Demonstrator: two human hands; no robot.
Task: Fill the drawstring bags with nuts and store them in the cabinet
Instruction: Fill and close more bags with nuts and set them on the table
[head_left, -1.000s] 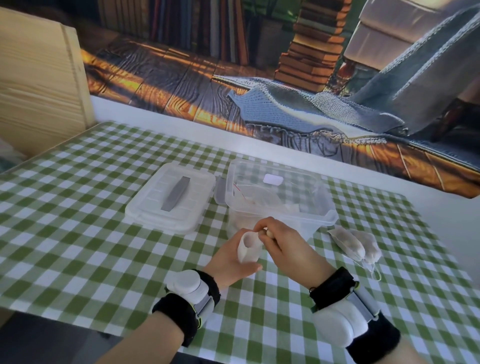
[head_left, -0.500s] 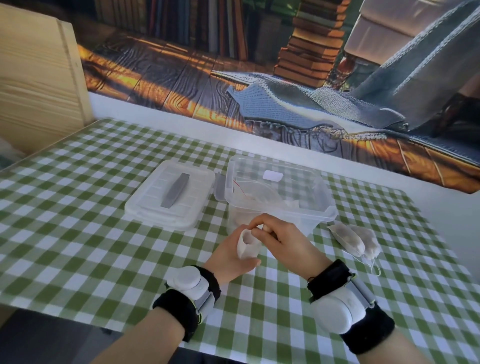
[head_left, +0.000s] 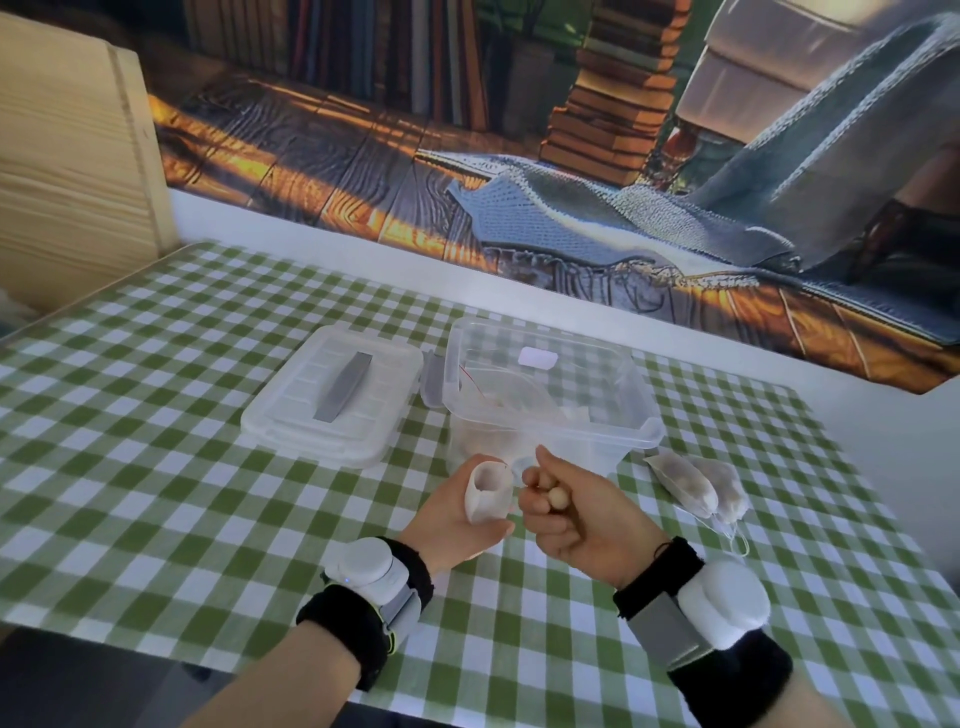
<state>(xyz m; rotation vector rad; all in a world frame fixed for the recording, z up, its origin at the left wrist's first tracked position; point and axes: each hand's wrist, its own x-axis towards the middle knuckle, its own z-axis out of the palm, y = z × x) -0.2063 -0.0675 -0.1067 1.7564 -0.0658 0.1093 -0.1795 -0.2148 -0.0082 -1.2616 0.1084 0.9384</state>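
— Green and white checked cloth covers the bench (head_left: 156, 467), and on the wall behind it is a large printed picture (head_left: 363, 156) of books, an armchair and a knitted blanket. What stands on the bench?

— In the middle there is a clear plastic container (head_left: 483, 441) without cover. Its lid (head_left: 291, 410), with a grey handle on top, lies flat just beside it on the left. Inside the container I see a thin plastic bag and something pale at the bottom, but I cannot tell what exactly.

— And the hands?

— Both are in front of the container, near its front wall. The left hand (head_left: 457, 525) has its fingers curled around a small white drawstring bag (head_left: 485, 493) and holds it upright, with the mouth open toward the top. The right hand (head_left: 582, 519) is just beside the bag's mouth. Its fingers are curled, and a round, light-brown nut (head_left: 557, 500) sits between them. Whether more nuts are in the palm, I cannot tell.

— Are other bags there?

— Yes, two filled bags (head_left: 685, 480) lie side by side on the cloth to the right of the container, touching each other, with their strings loose toward the near edge.

— And the cabinet?

— A light wooden cabinet (head_left: 67, 156) stands at the far left, well apart from the hands. Each wrist carries a black band with a white device.
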